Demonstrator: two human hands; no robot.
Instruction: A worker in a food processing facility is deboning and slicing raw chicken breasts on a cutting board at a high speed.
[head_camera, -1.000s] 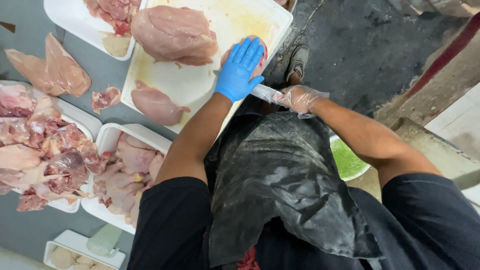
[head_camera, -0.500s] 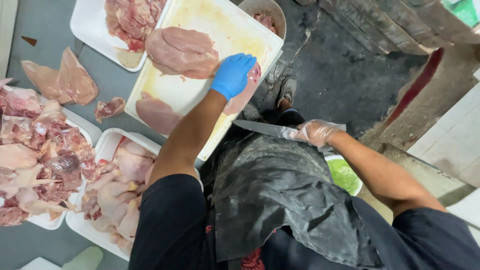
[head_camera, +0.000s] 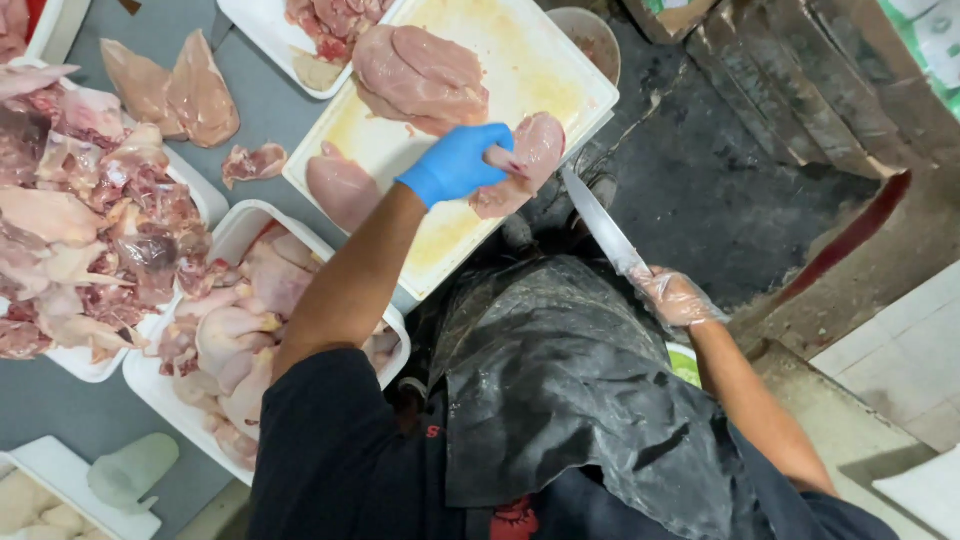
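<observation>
My left hand (head_camera: 458, 163), in a blue glove, grips a raw chicken piece (head_camera: 528, 160) at the near right edge of the white cutting board (head_camera: 520, 70). My right hand (head_camera: 678, 297), in a clear plastic glove, holds a long knife (head_camera: 600, 222) whose tip points up toward that piece, just off the board's edge. A big chicken breast (head_camera: 420, 78) lies on the board's middle and a smaller fillet (head_camera: 342, 188) at its left end.
White trays of raw chicken parts (head_camera: 235, 330) (head_camera: 80, 220) stand left of the board, with another tray (head_camera: 310, 30) behind. Loose breast pieces (head_camera: 175, 88) lie on the grey table. A black apron (head_camera: 570, 390) covers my front; dark wet floor (head_camera: 740, 170) is on the right.
My left hand has lifted the chicken piece at the board's edge. My right hand has swung the knife from lying across my front to pointing up at the piece.
</observation>
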